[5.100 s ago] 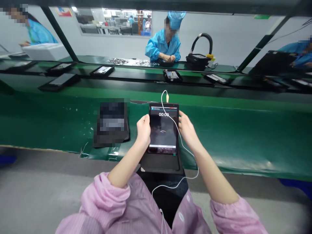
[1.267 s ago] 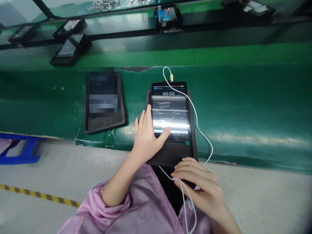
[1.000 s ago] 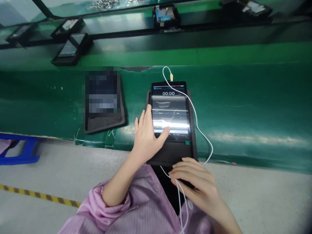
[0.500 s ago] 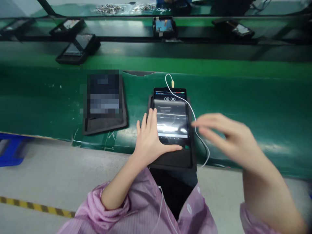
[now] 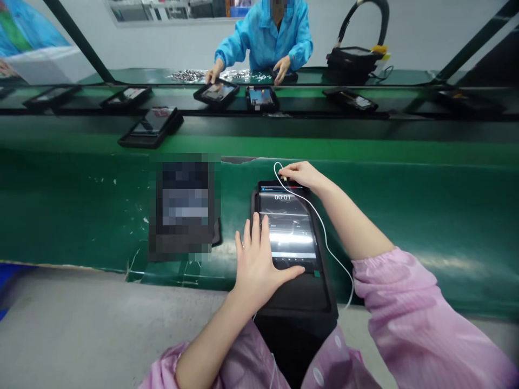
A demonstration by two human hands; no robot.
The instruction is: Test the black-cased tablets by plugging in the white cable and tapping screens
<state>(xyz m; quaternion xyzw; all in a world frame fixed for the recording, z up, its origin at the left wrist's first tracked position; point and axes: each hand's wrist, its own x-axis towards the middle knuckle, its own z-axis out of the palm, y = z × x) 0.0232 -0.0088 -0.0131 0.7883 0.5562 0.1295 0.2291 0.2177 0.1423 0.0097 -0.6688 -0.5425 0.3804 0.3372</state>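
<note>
A tablet [image 5: 288,213] with a lit screen reading 00:01 lies in a black tray [image 5: 295,302] at the bench's front edge. My left hand [image 5: 256,265] rests spread over the tablet's lower left, its thumb along the bottom edge and fingers on the left side. At the top edge, my right hand [image 5: 306,174] pinches the earphone plug [image 5: 284,178], whose tip is hidden. From there a white cable [image 5: 322,219] loops over the screen and down the tablet's right side.
Left of my tray sits another black tray with a blurred-out device [image 5: 184,208]. Beyond it, a tray with a tablet [image 5: 151,127] rests on the green surface. Several device trays line the far strip. A co-worker in blue [image 5: 267,38] handles a tray [image 5: 217,93] there.
My right hand has moved from beside the tablet up to the plug and closed on it. My left hand stays on the tablet. The timer went from 00:00 to 00:01; the view tilted up.
</note>
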